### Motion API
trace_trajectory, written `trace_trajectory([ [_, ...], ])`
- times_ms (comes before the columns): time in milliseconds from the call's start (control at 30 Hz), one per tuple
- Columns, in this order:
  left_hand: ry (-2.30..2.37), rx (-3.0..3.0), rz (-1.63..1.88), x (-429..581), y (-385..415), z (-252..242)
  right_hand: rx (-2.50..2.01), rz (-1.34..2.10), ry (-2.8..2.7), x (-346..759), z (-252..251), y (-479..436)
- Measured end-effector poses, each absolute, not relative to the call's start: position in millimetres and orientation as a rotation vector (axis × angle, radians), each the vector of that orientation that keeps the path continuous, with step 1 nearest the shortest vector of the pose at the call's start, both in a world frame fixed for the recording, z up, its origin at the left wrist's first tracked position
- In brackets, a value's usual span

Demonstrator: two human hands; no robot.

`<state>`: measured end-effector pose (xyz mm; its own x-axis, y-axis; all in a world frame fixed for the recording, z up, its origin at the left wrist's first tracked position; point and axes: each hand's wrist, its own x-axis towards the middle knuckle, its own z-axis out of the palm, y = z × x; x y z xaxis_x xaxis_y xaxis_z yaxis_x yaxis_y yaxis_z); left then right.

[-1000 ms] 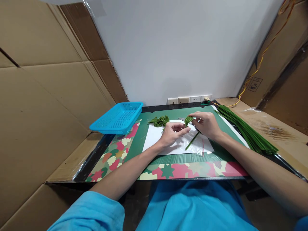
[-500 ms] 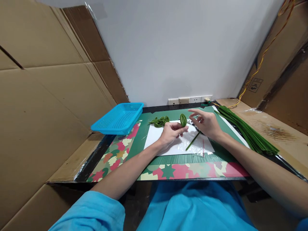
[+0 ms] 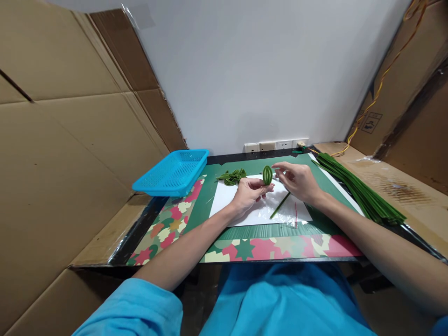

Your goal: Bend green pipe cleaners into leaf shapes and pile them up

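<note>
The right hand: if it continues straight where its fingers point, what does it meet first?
Probably the green leaf-shaped loop, held upright in the left hand, close to the right hand. Depth is unclear, so the hand might pass behind.

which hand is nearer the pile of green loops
Left. The left hand is just right of the pile of green loops, toward the person; the right hand is farther right.

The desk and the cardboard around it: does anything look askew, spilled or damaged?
Two small things. The cardboard at right has a dark, streaky patch, as if stained or scuffed. The blue basket seems to poke past the left edge of the desk. I see no spill.
</note>
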<state>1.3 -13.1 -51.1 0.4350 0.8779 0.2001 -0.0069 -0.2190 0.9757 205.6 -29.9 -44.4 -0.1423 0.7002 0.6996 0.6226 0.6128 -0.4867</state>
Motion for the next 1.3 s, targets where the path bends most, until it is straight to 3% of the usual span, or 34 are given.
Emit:
trace_trajectory([
  [1300, 0.805, 1.491, 1.029, 1, -17, -47, -0.929, -0.172, -2.055, 196, -47, -40],
])
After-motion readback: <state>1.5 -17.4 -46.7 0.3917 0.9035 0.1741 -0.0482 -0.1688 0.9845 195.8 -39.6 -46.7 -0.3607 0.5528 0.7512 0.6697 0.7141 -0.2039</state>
